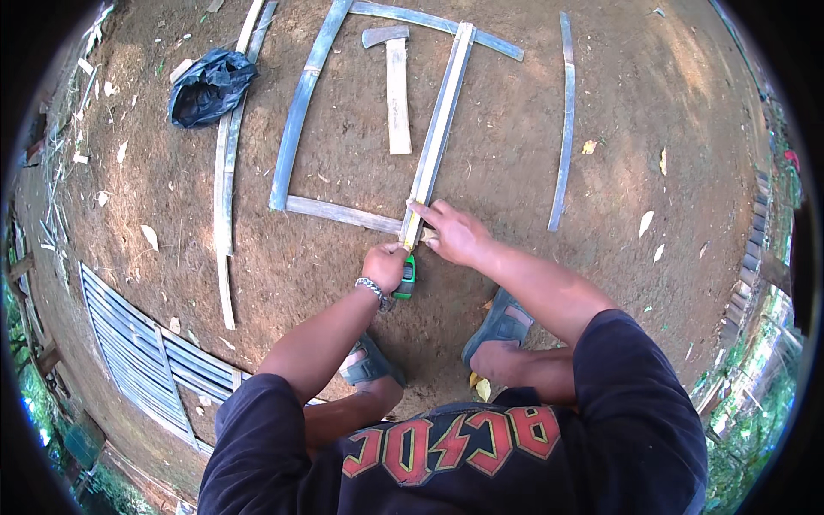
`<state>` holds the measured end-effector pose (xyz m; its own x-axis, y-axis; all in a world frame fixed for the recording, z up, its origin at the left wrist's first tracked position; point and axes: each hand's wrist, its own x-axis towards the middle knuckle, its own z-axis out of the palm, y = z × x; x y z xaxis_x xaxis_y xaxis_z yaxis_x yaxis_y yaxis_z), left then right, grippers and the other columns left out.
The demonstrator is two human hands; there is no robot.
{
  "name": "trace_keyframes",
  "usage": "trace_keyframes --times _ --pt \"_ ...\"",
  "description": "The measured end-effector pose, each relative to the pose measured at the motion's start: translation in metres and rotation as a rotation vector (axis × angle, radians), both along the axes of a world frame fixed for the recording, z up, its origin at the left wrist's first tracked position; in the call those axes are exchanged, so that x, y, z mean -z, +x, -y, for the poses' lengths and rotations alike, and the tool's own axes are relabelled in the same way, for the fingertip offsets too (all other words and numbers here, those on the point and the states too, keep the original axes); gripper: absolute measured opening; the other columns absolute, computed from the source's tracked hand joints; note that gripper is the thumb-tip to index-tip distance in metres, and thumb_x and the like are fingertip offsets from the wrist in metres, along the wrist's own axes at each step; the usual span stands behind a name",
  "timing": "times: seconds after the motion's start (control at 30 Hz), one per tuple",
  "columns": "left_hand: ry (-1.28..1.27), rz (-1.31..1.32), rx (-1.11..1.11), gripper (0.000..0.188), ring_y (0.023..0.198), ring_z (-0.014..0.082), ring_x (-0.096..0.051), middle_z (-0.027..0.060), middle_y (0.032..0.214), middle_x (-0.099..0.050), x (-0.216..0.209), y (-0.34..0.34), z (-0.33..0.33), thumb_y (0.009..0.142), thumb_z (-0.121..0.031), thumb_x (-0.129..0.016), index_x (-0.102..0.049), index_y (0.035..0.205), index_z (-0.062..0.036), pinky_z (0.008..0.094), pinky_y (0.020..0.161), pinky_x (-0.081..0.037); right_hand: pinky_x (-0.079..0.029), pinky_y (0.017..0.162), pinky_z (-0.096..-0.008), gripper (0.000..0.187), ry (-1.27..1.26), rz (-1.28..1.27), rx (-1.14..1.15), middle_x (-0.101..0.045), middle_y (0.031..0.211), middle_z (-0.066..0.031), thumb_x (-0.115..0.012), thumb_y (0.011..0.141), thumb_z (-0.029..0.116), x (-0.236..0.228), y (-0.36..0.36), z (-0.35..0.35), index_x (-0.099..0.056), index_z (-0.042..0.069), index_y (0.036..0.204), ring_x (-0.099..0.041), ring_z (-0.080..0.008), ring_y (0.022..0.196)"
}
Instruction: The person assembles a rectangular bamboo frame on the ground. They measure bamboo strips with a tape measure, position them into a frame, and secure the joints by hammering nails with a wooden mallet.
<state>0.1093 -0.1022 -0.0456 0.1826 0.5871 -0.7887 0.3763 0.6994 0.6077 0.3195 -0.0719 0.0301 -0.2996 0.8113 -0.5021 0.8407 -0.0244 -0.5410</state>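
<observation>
A long pale bamboo strip (440,120) runs away from me, with a thin yellow tape blade along its near end. My left hand (384,265) is closed at the near tip of the strip, gripping a green and black tape measure (406,279), partly hidden by the fingers. My right hand (457,234) bends around the strip's near end from the right, fingers pressed on the strip and blade; its thumb is partly hidden. The strip lies over a bamboo frame: a left slat (302,107), a far slat (433,23) and a near slat (343,214).
An axe (397,94) with a pale wooden handle lies inside the frame. More strips (225,172) and a black plastic bag (212,87) lie left. A single slat (563,129) lies right. A slatted bamboo panel (137,339) is at lower left. My sandalled feet (502,330) stand close by.
</observation>
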Motion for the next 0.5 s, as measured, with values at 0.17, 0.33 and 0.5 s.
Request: trace_keyframes --times 0.17,0.33,0.5 --pt "0.026 -0.021 0.045 0.023 0.062 0.0091 -0.060 0.0014 0.075 -0.069 -0.010 0.000 -0.004 0.095 -0.019 -0.064 -0.076 0.096 0.0005 0.0284 0.059 -0.050 -0.054 0.097 -0.0466 0.078 -0.006 -0.017 0.019 -0.056 0.124 -0.0165 -0.071 0.086 0.014 -0.001 0.000 0.001 -0.039 0.028 0.156 -0.063 -0.0381 0.113" --pt "0.006 -0.011 0.034 0.022 0.063 0.0085 -0.060 -0.0006 0.073 -0.067 -0.003 0.000 -0.002 0.095 -0.019 -0.064 -0.075 0.093 -0.0003 0.0285 0.060 -0.049 -0.055 0.098 -0.0476 0.079 -0.017 -0.039 0.043 -0.054 0.126 -0.0170 -0.073 0.087 0.015 0.002 0.001 0.002 -0.038 0.028 0.156 -0.064 -0.0401 0.112" --pt "0.021 -0.015 -0.010 0.021 0.061 0.0085 -0.059 -0.0010 0.073 -0.067 -0.001 0.002 0.000 0.096 -0.019 -0.064 -0.075 0.094 -0.0006 0.0285 0.058 -0.049 -0.054 0.100 -0.0459 0.077 -0.053 0.011 0.015 -0.053 0.129 -0.0162 -0.070 0.089 0.015 -0.002 -0.002 -0.002 -0.037 0.028 0.158 -0.063 -0.0383 0.114"
